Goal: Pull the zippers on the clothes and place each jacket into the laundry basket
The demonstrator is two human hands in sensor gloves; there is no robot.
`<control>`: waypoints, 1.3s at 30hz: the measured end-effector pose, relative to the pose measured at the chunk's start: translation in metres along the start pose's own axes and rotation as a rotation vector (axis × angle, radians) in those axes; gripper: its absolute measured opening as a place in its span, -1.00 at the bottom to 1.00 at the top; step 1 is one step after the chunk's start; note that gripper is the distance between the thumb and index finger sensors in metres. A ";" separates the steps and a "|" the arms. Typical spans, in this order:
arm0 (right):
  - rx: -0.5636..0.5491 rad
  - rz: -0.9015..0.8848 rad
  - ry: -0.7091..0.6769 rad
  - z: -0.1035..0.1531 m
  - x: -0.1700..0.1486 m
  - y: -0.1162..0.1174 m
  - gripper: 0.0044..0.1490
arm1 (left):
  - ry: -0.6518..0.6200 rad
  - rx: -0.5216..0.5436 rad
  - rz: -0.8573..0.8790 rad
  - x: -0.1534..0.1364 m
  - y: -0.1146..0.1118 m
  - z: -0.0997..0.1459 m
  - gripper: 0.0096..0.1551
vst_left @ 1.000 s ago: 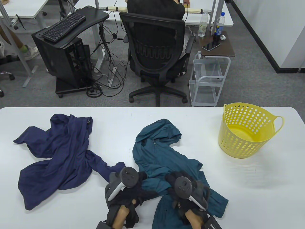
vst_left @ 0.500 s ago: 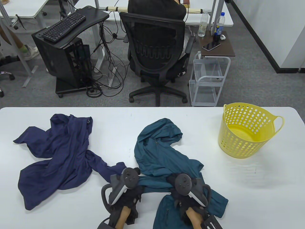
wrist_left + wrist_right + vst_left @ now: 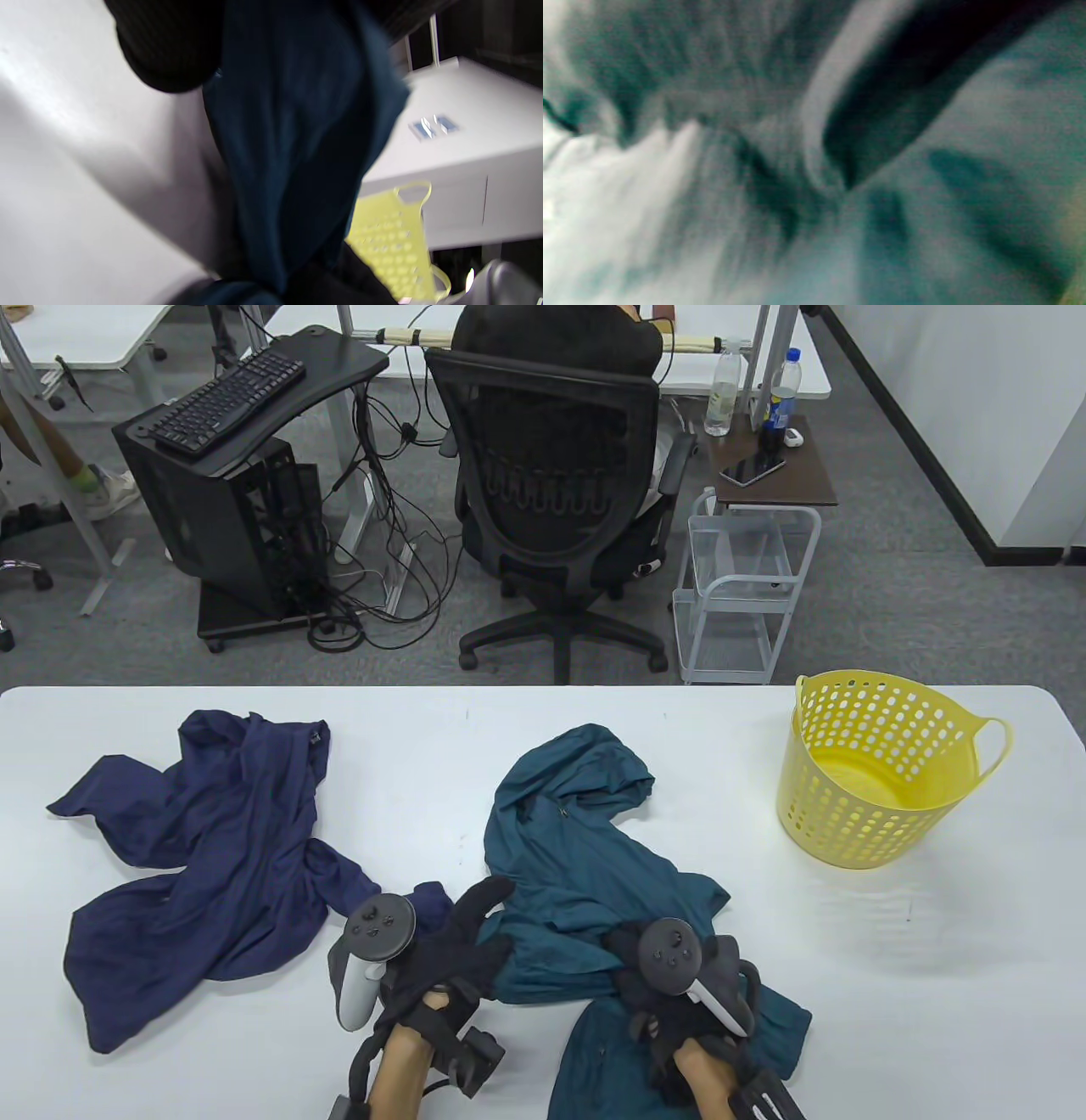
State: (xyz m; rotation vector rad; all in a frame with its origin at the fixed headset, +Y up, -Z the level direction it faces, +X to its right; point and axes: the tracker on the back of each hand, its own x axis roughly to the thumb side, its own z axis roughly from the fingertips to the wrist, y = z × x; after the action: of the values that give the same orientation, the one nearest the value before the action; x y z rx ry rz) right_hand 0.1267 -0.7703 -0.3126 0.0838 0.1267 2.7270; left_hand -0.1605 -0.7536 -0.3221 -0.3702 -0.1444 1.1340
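White bench [image 3: 848, 950] in an office, chair [image 3: 556, 500] behind. My left hand [image 3: 462, 950] pinches the teal jacket [image 3: 577, 865]; right hand [image 3: 670, 984] rests on it, fingers' grip unclear.

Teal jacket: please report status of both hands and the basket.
Left hand and right hand both grip teal jacket at near edge. Yellow laundry basket empty. Navy jacket waiting, path clear.

Compared with a second ago, the left hand [image 3: 458, 946] has rotated: its tracker [image 3: 373, 950] has swung outward, toward the navy jacket [image 3: 204, 857], and its thumb now points up along the near left edge of the teal jacket [image 3: 577, 865]. The teal jacket's hood has shifted slightly toward the laundry basket [image 3: 882, 768]. The right hand [image 3: 670, 993] has edged slightly toward the near table edge.
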 end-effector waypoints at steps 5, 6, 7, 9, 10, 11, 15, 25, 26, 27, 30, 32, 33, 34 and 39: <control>0.007 -0.002 -0.005 0.000 0.000 0.000 -0.43 | -0.018 -0.097 -0.250 0.012 -0.009 -0.001 -0.24; 0.007 0.001 -0.007 0.000 0.000 0.000 -0.43 | -0.008 -0.085 -0.324 0.016 -0.012 0.000 -0.20; 0.006 0.000 -0.007 0.000 0.000 0.000 -0.43 | -0.004 -0.072 -0.375 0.018 -0.015 0.001 -0.12; 0.005 -0.019 -0.006 -0.001 -0.002 -0.001 -0.42 | 0.000 -0.040 -0.516 0.027 -0.023 0.003 0.06; 0.003 -0.035 -0.004 -0.001 -0.004 -0.002 -0.42 | 0.019 -0.044 -0.602 0.032 -0.029 0.005 0.13; 0.000 -0.047 0.000 -0.001 -0.006 -0.003 -0.42 | 0.041 -0.037 -0.678 0.036 -0.032 0.007 0.17; -0.017 -0.075 0.011 -0.001 -0.014 -0.008 -0.43 | 0.165 0.327 -1.154 0.052 -0.043 0.022 0.11; -0.016 -0.065 0.001 0.000 -0.012 -0.007 -0.44 | 0.168 0.523 -0.856 0.040 0.012 0.052 -0.42; -0.015 -0.061 0.002 0.000 -0.011 -0.006 -0.44 | 0.113 0.466 -0.718 0.034 0.021 0.054 -0.45; -0.012 -0.055 0.001 0.000 -0.011 -0.006 -0.44 | 0.094 0.432 -0.593 0.028 0.029 0.057 -0.47; -0.013 -0.033 -0.003 0.000 -0.008 -0.004 -0.44 | 0.078 0.367 -0.347 0.012 0.045 0.063 -0.47; -0.015 -0.019 -0.010 0.001 -0.006 -0.004 -0.43 | 0.085 0.364 -0.332 0.007 0.053 0.069 -0.47; -0.017 -0.010 -0.011 0.001 -0.005 -0.003 -0.43 | 0.099 0.375 -0.395 0.008 0.057 0.073 -0.46; -0.017 -0.006 -0.011 0.001 -0.005 -0.003 -0.44 | 0.129 0.375 -0.509 0.010 0.060 0.076 -0.42; -0.016 0.001 -0.019 0.001 -0.004 -0.003 -0.43 | 0.373 0.340 -1.146 0.022 0.068 0.089 -0.23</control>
State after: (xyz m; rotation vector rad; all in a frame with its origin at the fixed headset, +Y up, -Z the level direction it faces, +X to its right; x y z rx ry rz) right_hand 0.1321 -0.7694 -0.3120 0.1053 0.0990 2.7267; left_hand -0.2360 -0.6900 -0.2657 -0.1332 0.1609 -0.0593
